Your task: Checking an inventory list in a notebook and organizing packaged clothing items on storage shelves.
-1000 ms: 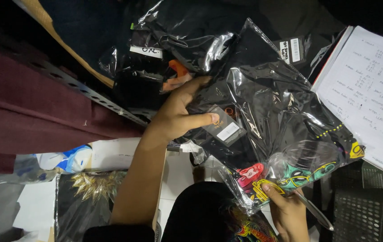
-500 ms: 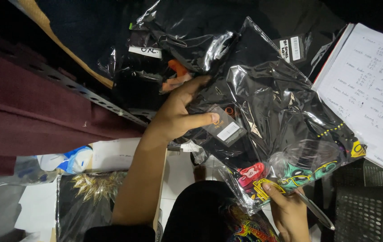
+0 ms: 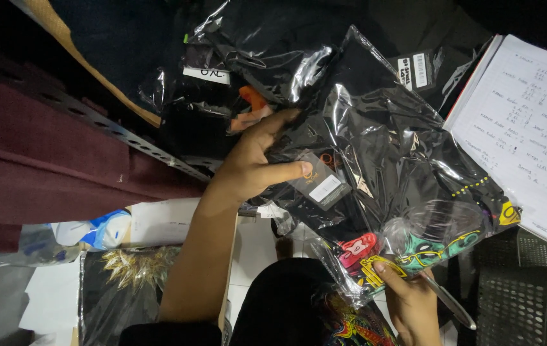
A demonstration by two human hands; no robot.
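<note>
Dim storeroom, perforated metal shelf rail [image 3: 126,138] at left. Left hand [image 3: 257,166] pinches the bagged black shirt [image 3: 401,173] by its upper edge, thumb on its hang tag [image 3: 319,184]. Right hand [image 3: 411,298] grips the bag's lower corner plus a pen [image 3: 449,301]. Checking step, likely; the ruled list [image 3: 523,128] lies beside it.

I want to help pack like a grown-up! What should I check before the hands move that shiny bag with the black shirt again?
1. Left hand has hold of the clear bag: ok, its thumb presses on top beside the dark hang tag and its fingers go under the edge.
2. Right hand has the bag's lower corner: ok, pinched at the colourful print.
3. Pen safe in the right hand: ok, held along with the bag.
4. Bag sealed: cannot tell, the opening is hidden.
5. Handwritten sheet free of the bag: not ok, the bag's edge seems to lie against it.
6. Other bagged clothes out of the way: not ok, they overlap behind.
</note>
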